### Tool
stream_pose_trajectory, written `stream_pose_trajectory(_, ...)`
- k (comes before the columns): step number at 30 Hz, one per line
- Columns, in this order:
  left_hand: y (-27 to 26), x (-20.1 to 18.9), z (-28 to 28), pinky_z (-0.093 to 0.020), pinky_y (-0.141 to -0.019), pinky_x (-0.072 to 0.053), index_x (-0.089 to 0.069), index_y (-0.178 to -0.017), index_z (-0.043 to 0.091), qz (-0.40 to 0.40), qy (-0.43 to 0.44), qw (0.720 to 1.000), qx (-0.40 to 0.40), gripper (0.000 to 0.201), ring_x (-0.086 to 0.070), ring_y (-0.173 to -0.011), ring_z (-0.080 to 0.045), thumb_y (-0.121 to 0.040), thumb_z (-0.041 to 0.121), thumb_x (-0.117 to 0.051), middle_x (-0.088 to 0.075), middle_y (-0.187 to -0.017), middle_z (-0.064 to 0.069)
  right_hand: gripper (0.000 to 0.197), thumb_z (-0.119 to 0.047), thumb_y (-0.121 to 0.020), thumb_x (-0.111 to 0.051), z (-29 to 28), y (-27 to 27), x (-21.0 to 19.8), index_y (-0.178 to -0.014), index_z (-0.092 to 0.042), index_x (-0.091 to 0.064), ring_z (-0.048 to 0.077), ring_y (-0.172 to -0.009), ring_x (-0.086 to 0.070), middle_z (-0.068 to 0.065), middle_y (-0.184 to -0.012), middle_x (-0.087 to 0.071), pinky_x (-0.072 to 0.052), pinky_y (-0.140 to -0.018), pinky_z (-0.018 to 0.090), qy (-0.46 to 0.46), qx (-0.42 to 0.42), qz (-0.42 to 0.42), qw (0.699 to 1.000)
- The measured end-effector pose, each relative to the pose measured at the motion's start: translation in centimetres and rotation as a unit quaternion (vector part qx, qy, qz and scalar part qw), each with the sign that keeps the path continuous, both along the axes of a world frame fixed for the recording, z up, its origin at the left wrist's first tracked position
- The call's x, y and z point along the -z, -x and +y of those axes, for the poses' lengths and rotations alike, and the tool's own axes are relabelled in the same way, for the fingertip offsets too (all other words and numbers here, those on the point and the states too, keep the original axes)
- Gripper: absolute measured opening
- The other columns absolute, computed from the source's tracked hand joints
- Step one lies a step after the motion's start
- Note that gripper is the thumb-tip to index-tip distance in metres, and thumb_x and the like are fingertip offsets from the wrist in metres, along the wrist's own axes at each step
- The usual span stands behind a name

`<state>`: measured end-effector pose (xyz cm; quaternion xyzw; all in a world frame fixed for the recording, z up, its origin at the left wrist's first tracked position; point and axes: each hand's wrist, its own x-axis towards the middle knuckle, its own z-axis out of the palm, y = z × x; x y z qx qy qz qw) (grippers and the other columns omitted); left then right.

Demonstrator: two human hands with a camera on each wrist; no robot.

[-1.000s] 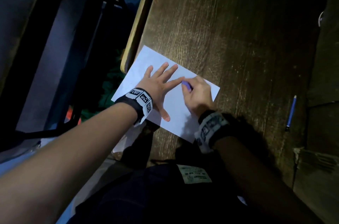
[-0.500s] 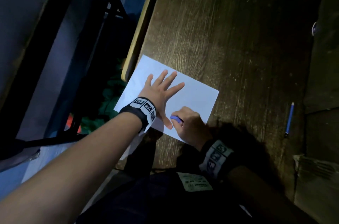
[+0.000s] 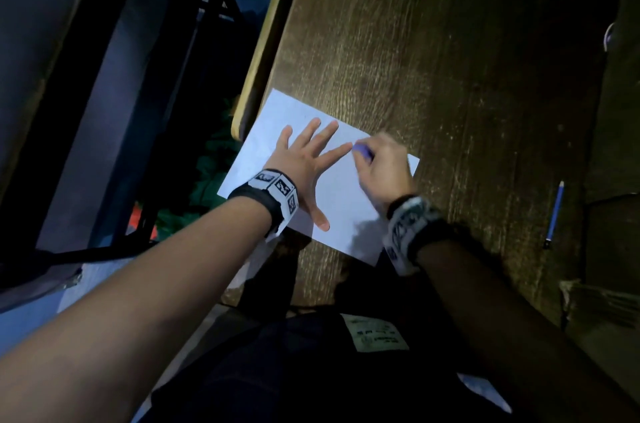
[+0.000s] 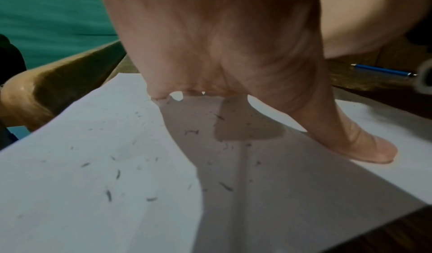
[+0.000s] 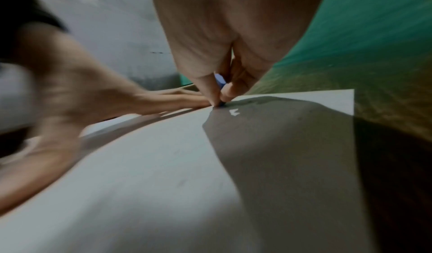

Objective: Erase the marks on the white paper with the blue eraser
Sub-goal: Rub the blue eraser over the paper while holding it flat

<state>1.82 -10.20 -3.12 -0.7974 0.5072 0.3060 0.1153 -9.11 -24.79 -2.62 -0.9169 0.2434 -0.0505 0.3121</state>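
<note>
from the head view my left hand [image 3: 300, 164] lies flat with fingers spread on the white paper [image 3: 341, 200], my right hand [image 3: 384, 168] pinching the blue eraser [image 3: 362, 149] at its far edge. left wrist view: dark crumbs [image 4: 108, 195] litter the sheet. right wrist view: eraser tip pressed down, mid-rub; next i judge short strokes, paper pinned.

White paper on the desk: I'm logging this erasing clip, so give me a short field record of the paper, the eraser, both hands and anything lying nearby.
paper: white paper flat on the wooden desk, near its left edge
left hand: left hand spread flat, presses the sheet down
right hand: right hand pinches the blue eraser
eraser contact: tip on the paper near its far edge, beside the left fingertips
debris: dark eraser crumbs scattered on the sheet
nearby: blue pencil on the desk, right of the sheet
</note>
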Motion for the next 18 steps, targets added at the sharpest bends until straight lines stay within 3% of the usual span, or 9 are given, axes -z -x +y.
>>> stream_pose_trajectory(1, -0.1, 0.0, 0.0, -0.067, -0.117, 0.007, 0.020, -0.157, 0.043, 0.003, 0.002, 1.000, 0.000, 0.163, 0.032, -0.150, -0.029, -0.031, 0.097, -0.070, 0.036, -0.163, 0.001, 0.014, -0.013, -0.093, -0.060, -0.6, -0.4, 0.3, -0.096, -0.004, -0.071, 0.022, -0.080, -0.060, 0.011, -0.094, -0.062, -0.044, -0.077, 0.023, 0.007, 0.035, -0.019, 0.999)
stream_pose_trajectory(3, -0.1, 0.1, 0.1, -0.067, -0.117, 0.007, 0.019, -0.157, 0.043, 0.008, 0.008, 1.000, -0.004, 0.163, 0.031, -0.151, -0.028, -0.031, 0.096, -0.071, 0.035, -0.163, 0.001, 0.012, -0.008, -0.090, -0.061, 1.8, 0.5, 0.5, -0.092, 0.000, -0.070, 0.027, -0.078, -0.061, 0.014, -0.089, -0.062, -0.047, -0.076, 0.031, 0.006, 0.028, -0.034, 0.999)
stream_pose_trajectory(5, -0.1, 0.1, 0.1, -0.066, -0.118, 0.006, 0.020, -0.156, 0.043, 0.001, 0.008, 1.000, -0.003, 0.162, 0.031, -0.151, -0.028, -0.033, 0.095, -0.072, 0.034, -0.164, 0.000, 0.013, -0.006, -0.087, -0.061, 5.9, 3.5, 0.0, -0.082, 0.002, -0.069, 0.032, -0.068, -0.058, 0.016, -0.076, -0.061, -0.047, -0.066, 0.039, -0.013, -0.077, -0.038, 0.996)
stream_pose_trajectory(7, -0.1, 0.1, 0.0, -0.067, -0.119, 0.005, 0.022, -0.156, 0.042, -0.004, 0.005, 1.000, -0.002, 0.163, 0.031, -0.150, -0.029, -0.034, 0.095, -0.072, 0.036, -0.163, 0.000, 0.017, -0.011, -0.087, -0.058, 6.4, 4.5, -0.9, -0.081, 0.000, -0.070, 0.033, -0.066, -0.059, 0.016, -0.075, -0.061, -0.049, -0.063, 0.038, -0.040, -0.160, -0.010, 0.986)
stream_pose_trajectory(10, -0.1, 0.2, 0.1, -0.066, -0.119, 0.005, 0.023, -0.158, 0.034, 0.000, 0.007, 1.000, -0.004, 0.169, 0.031, -0.151, -0.028, -0.030, 0.099, -0.066, 0.036, -0.163, 0.002, 0.016, -0.012, -0.093, -0.058, 2.3, 0.3, -0.8, -0.089, -0.003, -0.071, 0.030, -0.078, -0.060, 0.015, -0.086, -0.062, -0.049, -0.077, 0.036, -0.014, -0.051, 0.027, 0.998)
stream_pose_trajectory(13, 0.1, 0.3, 0.3, -0.064, -0.121, 0.004, 0.026, -0.158, 0.023, -0.013, 0.008, 1.000, -0.002, 0.173, 0.029, -0.151, -0.027, -0.031, 0.102, -0.062, 0.034, -0.164, 0.003, 0.013, -0.008, -0.092, -0.060, 0.8, -1.0, 0.1, -0.093, -0.002, -0.071, 0.027, -0.079, -0.061, 0.014, -0.091, -0.061, -0.046, -0.078, 0.028, 0.015, 0.046, -0.018, 0.999)
stream_pose_trajectory(15, 0.1, 0.4, 0.3, -0.063, -0.121, 0.004, 0.028, -0.156, 0.020, -0.018, 0.011, 1.000, -0.006, 0.173, 0.029, -0.151, -0.026, -0.033, 0.101, -0.063, 0.034, -0.163, 0.003, 0.015, -0.005, -0.092, -0.057, 4.4, 0.9, -0.4, -0.086, 0.001, -0.069, 0.033, -0.075, -0.060, 0.018, -0.082, -0.060, -0.049, -0.073, 0.037, -0.002, -0.029, -0.019, 0.999)
stream_pose_trajectory(17, 0.2, 0.5, 0.2, -0.062, -0.121, 0.003, 0.031, -0.155, 0.019, -0.030, 0.002, 1.000, -0.002, 0.172, 0.030, -0.151, -0.027, -0.037, 0.099, -0.065, 0.037, -0.162, 0.002, 0.022, -0.007, -0.092, -0.053, 6.9, 3.6, -1.3, -0.076, 0.001, -0.067, 0.031, -0.066, -0.056, 0.017, -0.071, -0.058, -0.049, -0.063, 0.038, -0.014, -0.167, -0.032, 0.985)
stream_pose_trajectory(18, 0.1, 0.5, 0.1, -0.062, -0.121, 0.003, 0.031, -0.155, 0.019, -0.029, 0.000, 1.000, -0.003, 0.172, 0.030, -0.151, -0.027, -0.036, 0.100, -0.064, 0.037, -0.162, 0.002, 0.021, -0.007, -0.091, -0.054, 6.2, 3.3, -1.6, -0.076, 0.001, -0.067, 0.031, -0.066, -0.056, 0.016, -0.072, -0.058, -0.049, -0.064, 0.038, -0.025, -0.198, -0.012, 0.980)
